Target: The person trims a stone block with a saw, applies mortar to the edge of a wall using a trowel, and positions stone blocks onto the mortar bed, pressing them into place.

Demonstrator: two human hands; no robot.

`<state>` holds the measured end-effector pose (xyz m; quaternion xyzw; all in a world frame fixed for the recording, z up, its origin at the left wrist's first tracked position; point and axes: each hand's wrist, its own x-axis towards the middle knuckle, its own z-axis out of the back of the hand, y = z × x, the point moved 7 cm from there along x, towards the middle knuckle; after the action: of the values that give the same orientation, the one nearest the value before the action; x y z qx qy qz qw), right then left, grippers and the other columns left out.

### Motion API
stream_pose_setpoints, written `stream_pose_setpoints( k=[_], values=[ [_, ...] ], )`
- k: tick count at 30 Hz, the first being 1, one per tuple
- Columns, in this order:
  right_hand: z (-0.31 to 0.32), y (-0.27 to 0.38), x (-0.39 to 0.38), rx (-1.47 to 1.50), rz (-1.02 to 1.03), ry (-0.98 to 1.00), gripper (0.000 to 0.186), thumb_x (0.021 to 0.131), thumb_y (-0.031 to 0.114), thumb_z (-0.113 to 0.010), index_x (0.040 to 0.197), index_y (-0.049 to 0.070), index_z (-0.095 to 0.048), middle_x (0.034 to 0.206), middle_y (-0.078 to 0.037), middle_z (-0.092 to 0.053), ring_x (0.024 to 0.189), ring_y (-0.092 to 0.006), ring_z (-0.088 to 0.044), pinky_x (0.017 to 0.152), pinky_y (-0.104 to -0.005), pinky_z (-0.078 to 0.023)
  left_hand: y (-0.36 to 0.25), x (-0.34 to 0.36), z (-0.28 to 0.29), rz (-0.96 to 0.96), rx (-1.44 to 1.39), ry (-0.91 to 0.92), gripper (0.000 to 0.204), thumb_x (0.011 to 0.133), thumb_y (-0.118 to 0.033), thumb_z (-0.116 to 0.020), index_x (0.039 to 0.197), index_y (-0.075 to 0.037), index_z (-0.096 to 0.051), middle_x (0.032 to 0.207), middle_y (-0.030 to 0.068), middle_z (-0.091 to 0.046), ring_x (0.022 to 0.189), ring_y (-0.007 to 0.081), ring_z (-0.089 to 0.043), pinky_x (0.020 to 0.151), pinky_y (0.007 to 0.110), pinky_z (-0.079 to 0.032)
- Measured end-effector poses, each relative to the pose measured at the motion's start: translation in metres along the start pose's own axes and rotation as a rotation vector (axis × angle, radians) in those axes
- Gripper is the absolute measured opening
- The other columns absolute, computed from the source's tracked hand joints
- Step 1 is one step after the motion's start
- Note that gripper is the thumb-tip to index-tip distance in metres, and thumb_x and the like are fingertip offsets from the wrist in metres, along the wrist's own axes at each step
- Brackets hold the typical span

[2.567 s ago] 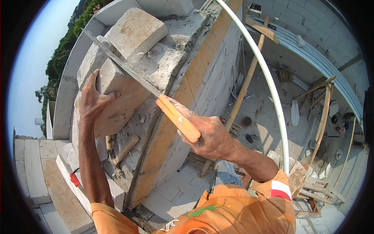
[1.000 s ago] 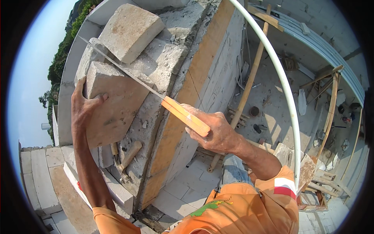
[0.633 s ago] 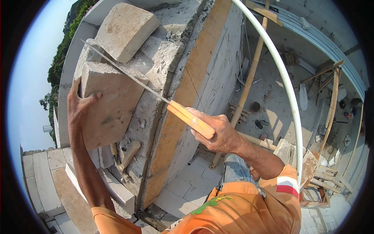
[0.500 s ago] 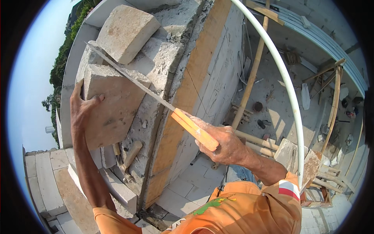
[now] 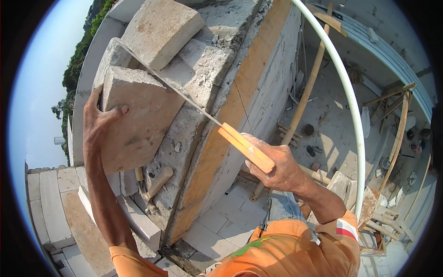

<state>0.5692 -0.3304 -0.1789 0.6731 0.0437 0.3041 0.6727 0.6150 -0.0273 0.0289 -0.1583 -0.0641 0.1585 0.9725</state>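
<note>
My left hand grips the left edge of a stained, light concrete block, fingers over its side and thumb on its face. My right hand is closed on the orange handle of a hand saw. The thin blade runs diagonally up-left across the block's upper edge. A second block lies above the blade, with another pale piece to its left, all on the rough concrete ledge. Two hammer-like tools with wooden handles lie below the held block.
A timber board lines the wall's side. A white curved pipe arches over a lower floor with bamboo poles, wooden supports and debris on the right. Pale blocks form the surface at lower left; trees and sky lie beyond the left edge.
My right hand and the saw have slid to the right along the blade's line, compared with earlier. My left hand stays on the same block. The view has shifted slightly.
</note>
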Motion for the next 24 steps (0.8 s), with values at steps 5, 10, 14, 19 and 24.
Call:
stream_pose_setpoints(
  k=[5, 10, 14, 19, 24],
  values=[
    [-0.011, -0.011, 0.042, 0.054, -0.055, 0.053, 0.054, 0.086, 0.006, -0.07, 0.137, -0.005, -0.051, 0.102, -0.024, -0.07, 0.085, -0.0256, -0.074, 0.078, -0.0327, -0.056, 0.017, 0.008, -0.001, -0.085, 0.022, -0.025, 0.084, 0.06, -0.025, -0.079, 0.133, 0.005, -0.053, 0.113, 0.02, -0.066, 0.095, 0.026, -0.067, 0.082, 0.036, -0.055],
    [-0.005, -0.005, 0.032, 0.028, -0.102, 0.007, 0.052, 0.086, 0.003, -0.069, 0.135, -0.005, -0.053, 0.104, -0.023, -0.071, 0.091, -0.0263, -0.074, 0.081, -0.0314, -0.056, 0.007, -0.002, -0.002, -0.072, -0.017, -0.049, 0.084, 0.06, -0.022, -0.083, 0.133, 0.006, -0.052, 0.113, 0.0214, -0.066, 0.098, 0.0272, -0.067, 0.085, 0.037, -0.055],
    [0.003, 0.017, 0.027, 0.036, -0.141, 0.046, 0.053, 0.085, 0.003, -0.068, 0.135, -0.005, -0.052, 0.107, -0.023, -0.069, 0.092, -0.0338, -0.072, 0.081, -0.0359, -0.056, 0.014, -0.028, 0.001, -0.173, 0.167, -0.143, 0.091, 0.058, -0.022, -0.087, 0.137, 0.003, -0.049, 0.121, 0.0213, -0.063, 0.109, 0.0312, -0.063, 0.095, 0.041, -0.051],
    [0.01, 0.055, -0.039, -0.148, 0.069, -0.002, 0.065, 0.079, 0.001, -0.07, 0.14, -0.001, -0.049, 0.114, -0.026, -0.067, 0.092, -0.0383, -0.07, 0.076, -0.0378, -0.058, -0.014, -0.071, -0.012, -0.248, 0.285, -0.229, 0.096, 0.055, -0.026, -0.09, 0.136, 0.001, -0.048, 0.122, 0.0199, -0.056, 0.115, 0.0375, -0.055, 0.101, 0.046, -0.043],
    [-0.001, 0.032, -0.041, -0.038, -0.075, -0.038, 0.067, 0.079, 0.001, -0.07, 0.142, -0.002, -0.046, 0.107, -0.024, -0.069, 0.088, -0.0377, -0.071, 0.076, -0.0379, -0.058, -0.03, -0.101, -0.025, -0.404, 0.357, -0.327, 0.093, 0.055, -0.023, -0.089, 0.134, 0.0, -0.046, 0.118, 0.0183, -0.056, 0.113, 0.0376, -0.055, 0.098, 0.048, -0.044]
  ],
)
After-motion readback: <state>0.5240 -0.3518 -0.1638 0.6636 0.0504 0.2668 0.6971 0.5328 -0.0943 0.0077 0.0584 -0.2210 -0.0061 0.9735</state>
